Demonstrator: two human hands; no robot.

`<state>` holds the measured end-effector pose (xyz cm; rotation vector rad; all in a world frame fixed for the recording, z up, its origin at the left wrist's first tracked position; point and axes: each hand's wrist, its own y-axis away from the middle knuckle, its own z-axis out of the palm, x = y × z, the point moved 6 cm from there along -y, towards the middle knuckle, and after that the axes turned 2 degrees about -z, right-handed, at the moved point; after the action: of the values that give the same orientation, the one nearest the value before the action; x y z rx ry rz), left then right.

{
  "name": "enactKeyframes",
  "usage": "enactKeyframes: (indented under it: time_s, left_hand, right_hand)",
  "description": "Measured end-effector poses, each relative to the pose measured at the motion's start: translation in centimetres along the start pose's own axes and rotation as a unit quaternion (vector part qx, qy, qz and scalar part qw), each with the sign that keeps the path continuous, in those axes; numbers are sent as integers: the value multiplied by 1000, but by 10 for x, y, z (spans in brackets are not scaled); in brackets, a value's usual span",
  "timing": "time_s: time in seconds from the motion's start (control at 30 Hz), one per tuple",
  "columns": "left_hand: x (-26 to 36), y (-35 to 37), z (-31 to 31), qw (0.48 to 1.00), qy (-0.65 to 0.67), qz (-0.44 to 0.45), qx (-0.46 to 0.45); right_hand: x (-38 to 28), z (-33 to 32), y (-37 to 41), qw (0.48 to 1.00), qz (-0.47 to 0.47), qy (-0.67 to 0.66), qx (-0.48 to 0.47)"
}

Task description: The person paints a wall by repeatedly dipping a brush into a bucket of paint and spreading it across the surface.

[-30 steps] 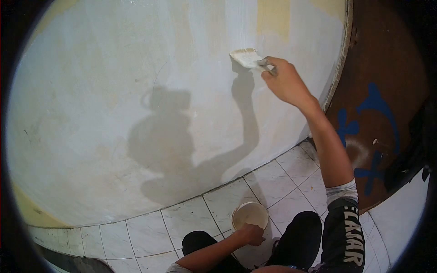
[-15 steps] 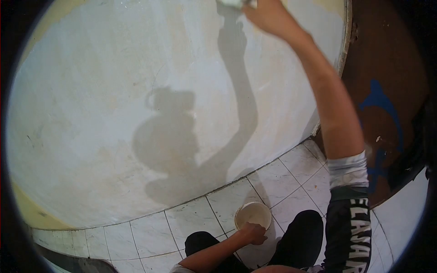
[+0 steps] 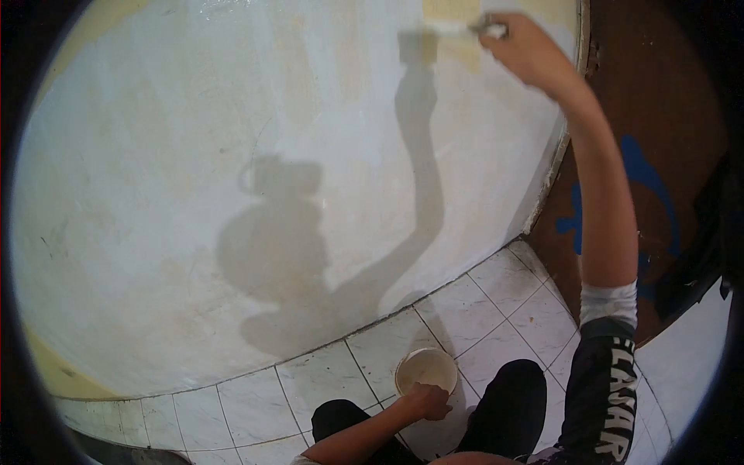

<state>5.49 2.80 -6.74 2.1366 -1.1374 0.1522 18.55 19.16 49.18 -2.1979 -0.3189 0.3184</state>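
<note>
My right hand [image 3: 531,50] is raised at the upper right, its fingers closed around the handle of a paintbrush [image 3: 482,29]. The pale bristle end points left at the wall [image 3: 186,132], over a yellow patch [image 3: 451,12]; whether it touches is hard to tell. Low in the view, my left hand [image 3: 426,401] grips the near rim of a small whitish bucket [image 3: 428,366] between my knees. Some pale content seems to lie inside the bucket, but I cannot make it out.
White floor tiles [image 3: 310,391] run along the foot of the wall. A brown panel with blue marks [image 3: 651,174] stands at the right, beyond the wall's edge. Shadows of my head and arm fall on the whitish, streaky wall. Yellow shows at the lower left corner.
My right hand has moved right and slightly down with the paintbrush, bringing a yellow wall patch into sight. My left hand stays on the bucket, and the view has shifted a little.
</note>
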Motion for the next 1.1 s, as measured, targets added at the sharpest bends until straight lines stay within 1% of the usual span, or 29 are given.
enactKeyframes:
  time_s: [0.07,0.1,0.17,0.27,0.3,0.33,0.37,0.53,0.57,0.63,0.67,0.7,0.77,0.83,0.9,0.97,1.03,1.07,1.1]
  left_hand:
    - [-2,0,-1,1000,3,-5,-10]
    - [-2,-1,0,1000,2,-5,-12]
    - [-2,-6,4,1000,-2,-6,-18]
    - [-2,2,-1,1000,13,-2,-11]
    - [-4,2,1,1000,12,-3,-13]
    - [-4,2,2,1000,5,-1,1]
    - [-3,1,3,1000,-1,1,16]
    - [5,3,7,1000,-1,8,20]
    - [5,2,9,1000,-4,7,25]
    - [8,1,9,1000,-8,6,19]
    - [8,1,9,1000,-11,4,12]
    - [8,2,8,1000,-11,3,12]
    - [7,3,5,1000,5,6,7]
    - [3,4,4,1000,6,1,2]
    - [-1,2,3,1000,9,-3,-4]
    - [-5,0,5,1000,1,-3,-8]
    - [-11,-5,7,1000,7,2,-10]
    - [-12,-7,9,1000,13,7,-13]
    - [-11,-7,9,1000,14,9,-13]
  right_hand:
    - [-32,-33,-13,997,79,11,-11]
    - [-27,-30,-23,997,80,11,-11]
    - [-15,-26,-53,999,16,16,49]
    - [11,23,-55,998,41,-13,43]
    - [26,53,-49,983,-126,25,128]
    - [28,66,-31,998,-41,-25,41]
    - [36,83,-11,996,-44,-57,49]
    - [43,131,97,988,49,-121,-76]
    - [46,128,107,989,49,-119,-76]
    - [54,135,124,972,115,-91,-182]
    - [55,131,123,971,95,-87,-200]
    - [61,128,117,971,95,-88,-200]
    - [68,127,93,970,30,-84,-225]
    - [77,119,52,986,-14,-89,-142]
    - [61,90,11,963,91,-88,-239]
    - [60,74,-30,974,68,-70,-204]
    - [51,41,-57,987,31,-69,-142]
    - [38,24,-61,987,30,-67,-143]
    - [24,5,-64,989,71,-33,-128]
